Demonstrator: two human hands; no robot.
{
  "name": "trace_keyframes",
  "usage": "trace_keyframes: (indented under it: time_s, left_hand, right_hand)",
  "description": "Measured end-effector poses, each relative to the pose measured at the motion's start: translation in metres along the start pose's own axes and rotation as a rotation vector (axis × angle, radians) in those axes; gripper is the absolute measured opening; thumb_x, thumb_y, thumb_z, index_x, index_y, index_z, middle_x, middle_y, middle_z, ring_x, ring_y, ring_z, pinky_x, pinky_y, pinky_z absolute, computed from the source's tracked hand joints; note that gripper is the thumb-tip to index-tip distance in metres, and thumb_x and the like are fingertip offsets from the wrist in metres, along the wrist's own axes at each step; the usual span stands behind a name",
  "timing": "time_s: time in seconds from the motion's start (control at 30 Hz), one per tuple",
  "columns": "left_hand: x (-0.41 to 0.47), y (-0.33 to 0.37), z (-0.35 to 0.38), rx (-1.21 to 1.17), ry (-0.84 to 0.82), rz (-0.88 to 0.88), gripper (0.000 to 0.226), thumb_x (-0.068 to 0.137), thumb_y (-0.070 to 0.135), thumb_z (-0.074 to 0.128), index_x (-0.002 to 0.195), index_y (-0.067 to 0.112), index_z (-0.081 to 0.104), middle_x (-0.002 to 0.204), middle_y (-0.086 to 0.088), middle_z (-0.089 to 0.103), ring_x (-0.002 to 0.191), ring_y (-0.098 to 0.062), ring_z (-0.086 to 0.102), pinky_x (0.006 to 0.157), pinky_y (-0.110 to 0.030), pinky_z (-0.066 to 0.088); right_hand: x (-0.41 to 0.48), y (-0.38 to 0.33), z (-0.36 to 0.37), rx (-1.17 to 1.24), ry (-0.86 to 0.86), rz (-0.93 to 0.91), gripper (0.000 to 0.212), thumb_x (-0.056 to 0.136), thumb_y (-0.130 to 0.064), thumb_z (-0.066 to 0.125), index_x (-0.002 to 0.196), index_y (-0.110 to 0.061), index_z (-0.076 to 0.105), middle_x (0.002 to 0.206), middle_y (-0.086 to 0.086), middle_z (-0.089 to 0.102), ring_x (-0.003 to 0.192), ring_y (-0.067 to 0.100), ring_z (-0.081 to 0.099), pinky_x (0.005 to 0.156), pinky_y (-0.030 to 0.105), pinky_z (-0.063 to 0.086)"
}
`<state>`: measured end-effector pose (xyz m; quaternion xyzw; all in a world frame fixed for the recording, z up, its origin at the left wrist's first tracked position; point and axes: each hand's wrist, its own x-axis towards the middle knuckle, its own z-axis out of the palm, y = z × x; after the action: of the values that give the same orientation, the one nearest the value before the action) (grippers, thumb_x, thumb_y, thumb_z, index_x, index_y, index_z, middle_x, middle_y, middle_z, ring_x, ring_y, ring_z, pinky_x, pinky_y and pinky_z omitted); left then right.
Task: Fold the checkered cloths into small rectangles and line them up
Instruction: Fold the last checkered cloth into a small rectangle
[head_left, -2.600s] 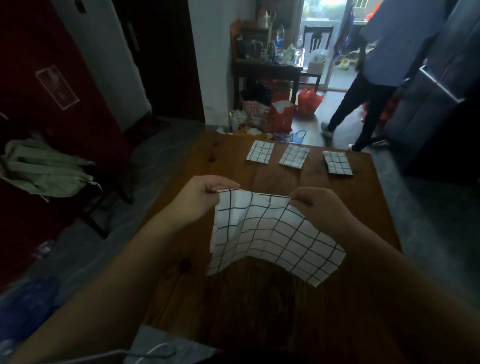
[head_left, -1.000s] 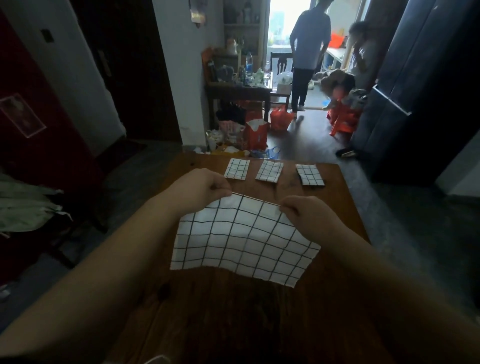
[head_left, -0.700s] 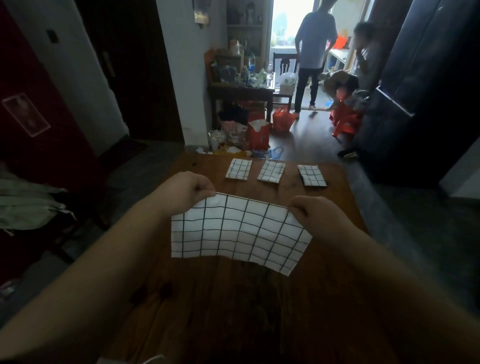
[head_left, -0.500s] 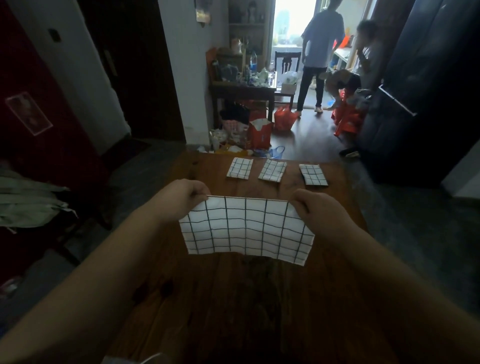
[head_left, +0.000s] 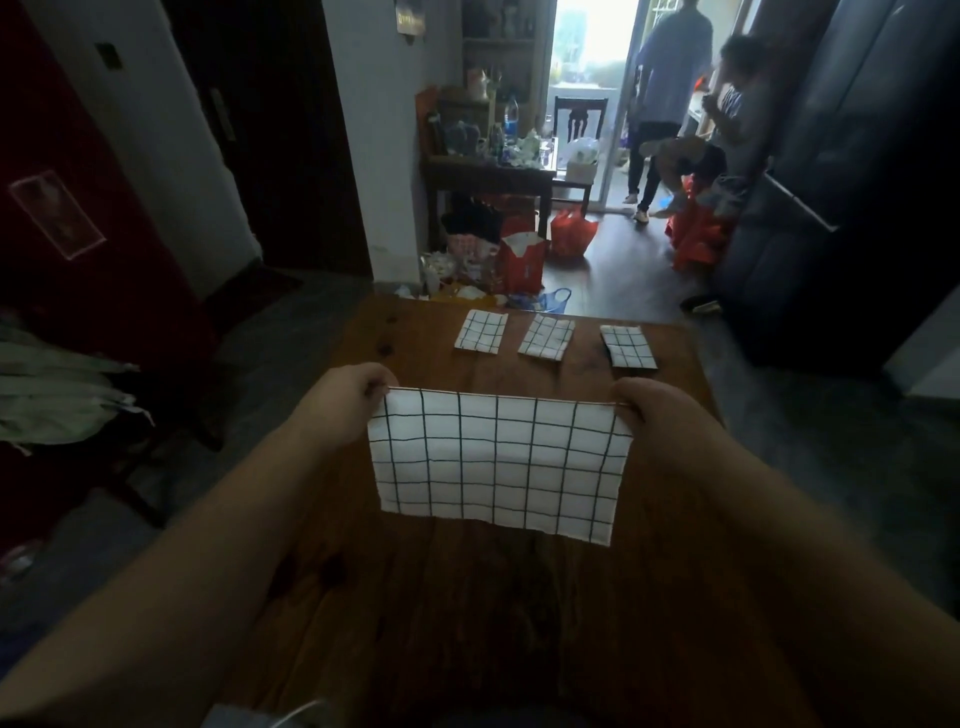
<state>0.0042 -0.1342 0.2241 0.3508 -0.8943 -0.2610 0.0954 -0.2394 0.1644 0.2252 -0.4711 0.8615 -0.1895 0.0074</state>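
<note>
No text, number or brand is legible. The small plaque (head_left: 409, 20) on the wall (head_left: 366, 135) carries marks too blurred to read. The pale sticker (head_left: 57, 214) on the red door (head_left: 119, 270) shows no readable characters (likewise the white panel on the red bag (head_left: 522, 260)).

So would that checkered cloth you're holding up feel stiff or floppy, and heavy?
Probably floppy: the cloth hangs from the left hand and right hand with a wavy lower edge. Likely light, since pinches at its top corners carry it. It seems to hold folds: three folded cloths lie flat on the table.
</note>
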Motion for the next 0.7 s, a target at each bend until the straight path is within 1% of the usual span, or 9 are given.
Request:
trace_keyframes:
  time_s: [0.1, 0.3, 0.4, 0.47, 0.5, 0.53, 0.6, 0.63, 0.7]
  left_hand:
    - [0.001, -0.005, 0.005, -0.010, 0.035, -0.050, 0.016, 0.104, 0.023, 0.054, 0.111, 0.032, 0.064, 0.103, 0.012, 0.062, 0.096, -0.008, 0.060, 0.086, -0.034, 0.053]
    - [0.003, -0.015, 0.002, 0.017, 0.067, -0.135, 0.010, 0.102, 0.028, 0.057, 0.107, 0.031, 0.066, 0.103, 0.009, 0.064, 0.098, -0.012, 0.061, 0.087, -0.038, 0.054]
    - [0.003, -0.022, 0.004, 0.070, 0.002, -0.135, 0.004, 0.100, 0.033, 0.061, 0.099, 0.034, 0.066, 0.098, 0.010, 0.066, 0.094, -0.011, 0.063, 0.086, -0.038, 0.055]
    - [0.002, -0.026, 0.006, 0.109, -0.064, -0.134, 0.003, 0.099, 0.034, 0.062, 0.099, 0.035, 0.065, 0.099, 0.010, 0.067, 0.095, -0.010, 0.063, 0.087, -0.037, 0.054]
    - [0.001, -0.027, 0.007, 0.116, -0.089, -0.146, 0.007, 0.099, 0.034, 0.062, 0.105, 0.035, 0.065, 0.105, 0.009, 0.068, 0.100, -0.011, 0.064, 0.089, -0.038, 0.054]
    - [0.000, -0.028, 0.008, 0.123, -0.109, -0.165, 0.019, 0.098, 0.033, 0.064, 0.117, 0.033, 0.064, 0.116, 0.007, 0.068, 0.108, -0.014, 0.063, 0.094, -0.040, 0.054]
    - [-0.002, -0.027, 0.010, 0.145, -0.127, -0.181, 0.051, 0.095, 0.030, 0.069, 0.143, 0.032, 0.051, 0.142, 0.003, 0.058, 0.128, -0.019, 0.056, 0.104, -0.042, 0.050]
    - [-0.004, -0.025, 0.010, 0.142, -0.131, -0.162, 0.064, 0.093, 0.028, 0.072, 0.150, 0.033, 0.044, 0.152, 0.002, 0.050, 0.137, -0.020, 0.049, 0.109, -0.043, 0.047]
    - [-0.007, -0.017, 0.009, 0.107, -0.164, -0.044, 0.075, 0.091, 0.023, 0.075, 0.154, 0.034, 0.037, 0.162, 0.004, 0.035, 0.149, -0.019, 0.032, 0.120, -0.044, 0.034]
  right_hand:
    - [-0.004, 0.001, 0.004, -0.013, 0.060, 0.037, 0.024, 0.098, -0.021, 0.053, 0.077, -0.032, 0.052, 0.079, -0.010, 0.054, 0.074, 0.007, 0.052, 0.066, 0.028, 0.046]
    - [0.000, -0.006, 0.016, 0.133, 0.101, 0.085, 0.014, 0.097, -0.028, 0.060, 0.085, -0.023, 0.060, 0.084, -0.008, 0.058, 0.077, 0.008, 0.057, 0.069, 0.022, 0.048]
    - [0.004, -0.019, 0.024, 0.184, 0.099, 0.068, 0.013, 0.097, -0.028, 0.060, 0.086, -0.022, 0.061, 0.086, -0.009, 0.059, 0.079, 0.008, 0.057, 0.071, 0.025, 0.049]
    - [0.007, -0.032, 0.031, 0.218, 0.076, 0.061, 0.012, 0.098, -0.027, 0.061, 0.086, -0.024, 0.060, 0.087, -0.011, 0.058, 0.080, 0.005, 0.056, 0.069, 0.023, 0.046]
    - [0.009, -0.038, 0.034, 0.230, 0.064, 0.058, 0.012, 0.098, -0.026, 0.061, 0.086, -0.025, 0.060, 0.088, -0.012, 0.058, 0.081, 0.004, 0.056, 0.069, 0.023, 0.045]
    - [0.010, -0.045, 0.037, 0.237, 0.051, 0.057, 0.012, 0.098, -0.027, 0.061, 0.086, -0.025, 0.060, 0.089, -0.012, 0.058, 0.081, 0.004, 0.056, 0.070, 0.023, 0.045]
    - [0.014, -0.060, 0.043, 0.241, 0.027, 0.054, 0.013, 0.098, -0.028, 0.060, 0.086, -0.025, 0.060, 0.089, -0.012, 0.058, 0.082, 0.005, 0.056, 0.071, 0.023, 0.047]
    - [0.015, -0.068, 0.044, 0.248, 0.015, 0.049, 0.013, 0.099, -0.027, 0.059, 0.086, -0.025, 0.061, 0.089, -0.012, 0.058, 0.082, 0.006, 0.057, 0.070, 0.023, 0.046]
    - [0.018, -0.085, 0.046, 0.279, -0.020, 0.039, 0.011, 0.099, -0.025, 0.059, 0.088, -0.025, 0.062, 0.089, -0.012, 0.059, 0.082, 0.006, 0.057, 0.070, 0.022, 0.045]
